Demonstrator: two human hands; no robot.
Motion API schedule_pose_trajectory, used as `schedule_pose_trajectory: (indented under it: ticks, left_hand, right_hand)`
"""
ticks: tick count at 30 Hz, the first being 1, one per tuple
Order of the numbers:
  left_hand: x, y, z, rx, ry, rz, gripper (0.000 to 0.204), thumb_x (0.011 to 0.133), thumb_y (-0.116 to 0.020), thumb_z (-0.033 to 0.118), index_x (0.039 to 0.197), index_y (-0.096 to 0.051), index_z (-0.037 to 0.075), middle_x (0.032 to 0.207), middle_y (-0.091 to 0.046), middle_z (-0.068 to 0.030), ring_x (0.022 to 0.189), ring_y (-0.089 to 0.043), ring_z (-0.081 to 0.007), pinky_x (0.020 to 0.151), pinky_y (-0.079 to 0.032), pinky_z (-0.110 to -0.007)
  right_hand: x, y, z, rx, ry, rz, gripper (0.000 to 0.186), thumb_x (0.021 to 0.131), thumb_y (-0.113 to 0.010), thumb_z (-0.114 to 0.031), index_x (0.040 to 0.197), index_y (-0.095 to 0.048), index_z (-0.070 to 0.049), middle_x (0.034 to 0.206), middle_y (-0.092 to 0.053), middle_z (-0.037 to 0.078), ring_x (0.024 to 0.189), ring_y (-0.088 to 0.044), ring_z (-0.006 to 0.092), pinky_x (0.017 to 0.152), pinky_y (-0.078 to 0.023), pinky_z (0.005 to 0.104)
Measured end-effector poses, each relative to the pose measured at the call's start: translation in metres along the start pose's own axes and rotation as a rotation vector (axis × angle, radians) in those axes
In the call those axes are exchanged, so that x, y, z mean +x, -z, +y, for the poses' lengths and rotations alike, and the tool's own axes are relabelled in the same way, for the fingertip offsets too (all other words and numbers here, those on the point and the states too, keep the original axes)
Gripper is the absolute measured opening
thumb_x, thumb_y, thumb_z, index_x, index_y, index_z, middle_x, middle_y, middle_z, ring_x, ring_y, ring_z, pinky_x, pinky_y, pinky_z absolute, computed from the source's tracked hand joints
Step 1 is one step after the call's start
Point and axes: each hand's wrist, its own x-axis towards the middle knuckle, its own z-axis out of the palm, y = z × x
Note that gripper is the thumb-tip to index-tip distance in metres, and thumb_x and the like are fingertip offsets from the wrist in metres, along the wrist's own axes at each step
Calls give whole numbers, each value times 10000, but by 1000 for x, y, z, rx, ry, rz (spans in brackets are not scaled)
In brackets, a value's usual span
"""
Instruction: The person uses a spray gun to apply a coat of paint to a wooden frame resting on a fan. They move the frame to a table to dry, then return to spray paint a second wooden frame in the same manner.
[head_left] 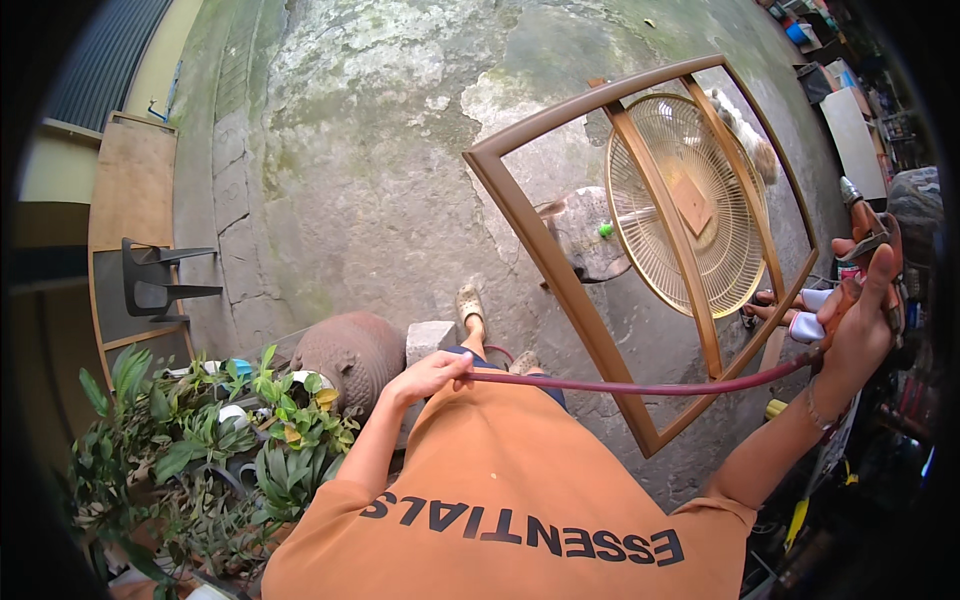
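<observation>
Pinched in my left hand (430,377) is a dark red hose (640,387), held in front of my waist. The hose stretches across to the right and reaches my raised right hand (862,315). My right hand grips what looks like a spray gun (890,250), reddish with a silver metal end; fingers and shadow partly hide it. Just left of that hand, a brown frame (560,245) with two crossbars stands tilted, apart from my left hand. A round gold wire fan guard (640,240) shows behind its bars.
Potted plants (230,440) crowd the lower left, beside a large brown clay jar (350,360) and a concrete block (430,338). A dark plastic stool (150,285) lies by a wooden board (130,190). Cluttered shelves (850,110) line the far right.
</observation>
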Motion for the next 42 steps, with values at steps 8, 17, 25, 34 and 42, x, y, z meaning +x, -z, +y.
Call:
schedule_pose_trajectory:
  ticks: [8,17,25,34,42]
  left_hand:
    - [8,46,-28,230,61,368,658,953,-422,576,578,-554,52,519,-424,24,520,-392,-97,495,-332,-300]
    - [7,106,-24,187,-39,650,620,939,-543,451,477,-425,54,464,-326,54,469,-300,-63,439,-238,-301]
    - [8,122,3,179,-114,658,598,956,-536,403,482,-394,68,483,-335,52,485,-299,-61,452,-239,-291]
    - [22,119,8,157,-148,609,589,951,-558,371,488,-360,65,487,-293,56,488,-267,-64,447,-219,-302]
    - [20,119,0,131,-129,617,580,941,-571,355,490,-348,66,492,-281,60,488,-258,-59,432,-197,-310]
  right_hand:
    - [38,-17,32,-149,-12,59,431,977,-508,-410,1168,-633,-44,773,-646,32,377,-361,-7,336,-223,172]
    - [-25,-69,0,193,-154,-254,504,963,-539,-398,1157,-597,64,731,-659,89,362,-390,11,318,-239,156]
    - [-66,-83,-32,513,-96,-528,536,878,-665,-424,1018,-633,92,698,-629,115,386,-444,53,317,-259,170]
    - [-13,-84,-35,61,-134,-310,464,929,-605,-364,1109,-624,64,742,-647,57,426,-453,33,361,-287,164]
    - [-14,-81,-46,110,-135,-341,490,966,-548,-361,1227,-562,54,847,-688,86,415,-425,-19,330,-232,131]
